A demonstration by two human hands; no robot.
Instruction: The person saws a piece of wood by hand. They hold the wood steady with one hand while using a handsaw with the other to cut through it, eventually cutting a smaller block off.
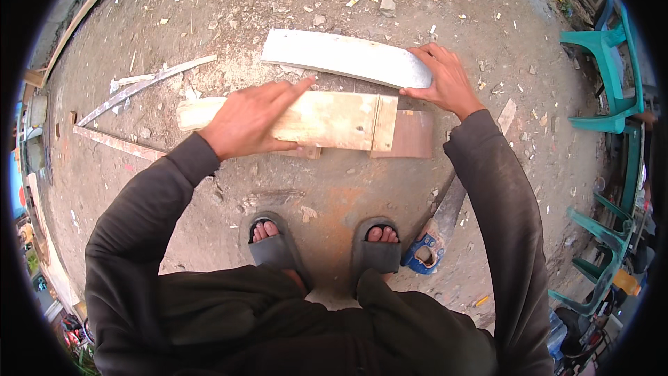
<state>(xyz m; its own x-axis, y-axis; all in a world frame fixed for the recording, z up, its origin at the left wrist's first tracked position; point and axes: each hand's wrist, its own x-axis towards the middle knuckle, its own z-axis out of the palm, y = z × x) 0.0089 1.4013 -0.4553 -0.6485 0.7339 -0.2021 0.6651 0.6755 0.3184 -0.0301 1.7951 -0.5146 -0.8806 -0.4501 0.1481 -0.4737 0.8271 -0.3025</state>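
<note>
My right hand (449, 80) grips the right end of a white-faced board (334, 54), its thumb at the near edge and fingers at the far edge. Just nearer to me lies a pale wooden board (334, 120), with a seam across it close to its right end. Spread over that board's left part is my left hand (254, 117), thumb along the near edge and fingers reaching across to the far edge. Under the pale board's right end a brownish wood block (413, 134) shows. A handsaw with a blue handle (424, 254) lies beside my right foot, partly hidden by my right arm.
Thin wooden strips (142, 89) lie on the dirt ground at the left. Green plastic chairs (605, 122) stand along the right side. Wood chips and small stones (387, 5) are scattered about. My sandalled feet (275, 244) are just below the boards.
</note>
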